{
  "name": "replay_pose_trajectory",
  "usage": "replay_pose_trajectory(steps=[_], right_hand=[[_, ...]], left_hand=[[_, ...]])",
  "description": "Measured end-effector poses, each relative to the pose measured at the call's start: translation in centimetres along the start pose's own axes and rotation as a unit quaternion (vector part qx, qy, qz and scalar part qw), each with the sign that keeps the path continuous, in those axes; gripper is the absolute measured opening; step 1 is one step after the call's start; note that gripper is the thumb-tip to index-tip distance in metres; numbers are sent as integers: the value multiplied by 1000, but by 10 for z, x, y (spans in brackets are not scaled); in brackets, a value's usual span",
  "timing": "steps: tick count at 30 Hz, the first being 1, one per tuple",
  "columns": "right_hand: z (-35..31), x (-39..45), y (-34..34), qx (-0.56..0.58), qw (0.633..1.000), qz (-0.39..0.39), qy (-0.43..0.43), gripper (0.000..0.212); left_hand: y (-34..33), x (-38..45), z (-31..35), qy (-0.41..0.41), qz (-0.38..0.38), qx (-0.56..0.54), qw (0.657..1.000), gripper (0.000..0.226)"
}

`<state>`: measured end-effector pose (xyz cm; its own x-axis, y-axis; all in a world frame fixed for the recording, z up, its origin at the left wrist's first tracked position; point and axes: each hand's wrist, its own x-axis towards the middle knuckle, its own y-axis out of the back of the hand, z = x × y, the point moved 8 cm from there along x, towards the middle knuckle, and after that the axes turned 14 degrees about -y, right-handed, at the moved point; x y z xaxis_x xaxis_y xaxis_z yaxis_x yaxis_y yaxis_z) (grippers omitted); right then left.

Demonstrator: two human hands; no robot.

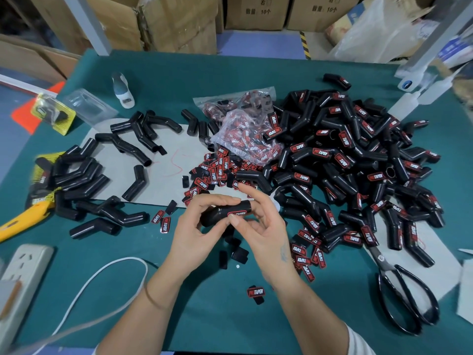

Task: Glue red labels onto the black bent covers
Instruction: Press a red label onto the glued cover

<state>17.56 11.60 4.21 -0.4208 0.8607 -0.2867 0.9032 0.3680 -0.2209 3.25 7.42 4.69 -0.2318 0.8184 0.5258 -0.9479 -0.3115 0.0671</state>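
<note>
A green surface (256,329) is crowded on every side of the work. To the right a large heap of labelled covers (358,170) spreads wide, with black-handled scissors (399,290) lying at its near edge. To the left a smaller scatter of bare covers (102,180) lies partly on a grey sheet (169,160), and a yellow utility knife (23,216) sits beside them. Loose red labels (215,172) spill from a clear plastic bag (245,134) just behind the hands, and a white glue bottle (122,89) stands further back. A white power strip (18,283) and its cable (107,275) lie at the near left. In the middle, held above the surface, is the black bent cover (220,213): glossy, tube-like, with a red label (238,213) lettered in white on its facing side. The left hand (197,231) has its fingers curled round the cover's left end. The right hand (266,226) presses its thumb on the label, with the other fingers spread loosely behind the cover.
</note>
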Motion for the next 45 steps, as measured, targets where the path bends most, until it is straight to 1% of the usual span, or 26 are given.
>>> replay_pose_trajectory(steps=[4,9,22,28,31,34,37,41,45], right_hand=[[-2,-1,0,1,1000,7,1,54],[-2,0,0,0,1000,-6,4,57],[3,1,3,-23,999,-18,37,46],[1,2,3,-15,999,-24,46,44],[1,2,4,-19,998,-21,47,43],[-1,3,7,-21,999,-5,50,43],[-2,4,8,-9,999,3,50,45],[-2,3,8,-18,999,8,51,46],[0,2,8,-23,998,18,54,45]], left_hand=[[-1,0,0,-2,-1,14,1000,41],[2,-2,-4,10,11,1,1000,40],[4,2,0,26,33,-20,999,38],[1,2,1,23,25,-29,999,50],[-1,3,2,21,19,-40,999,44],[-4,4,2,21,3,-63,998,30],[-2,3,-1,21,-4,-43,999,25],[3,5,-2,-14,-17,53,998,24],[1,6,-2,-16,-26,65,997,21]])
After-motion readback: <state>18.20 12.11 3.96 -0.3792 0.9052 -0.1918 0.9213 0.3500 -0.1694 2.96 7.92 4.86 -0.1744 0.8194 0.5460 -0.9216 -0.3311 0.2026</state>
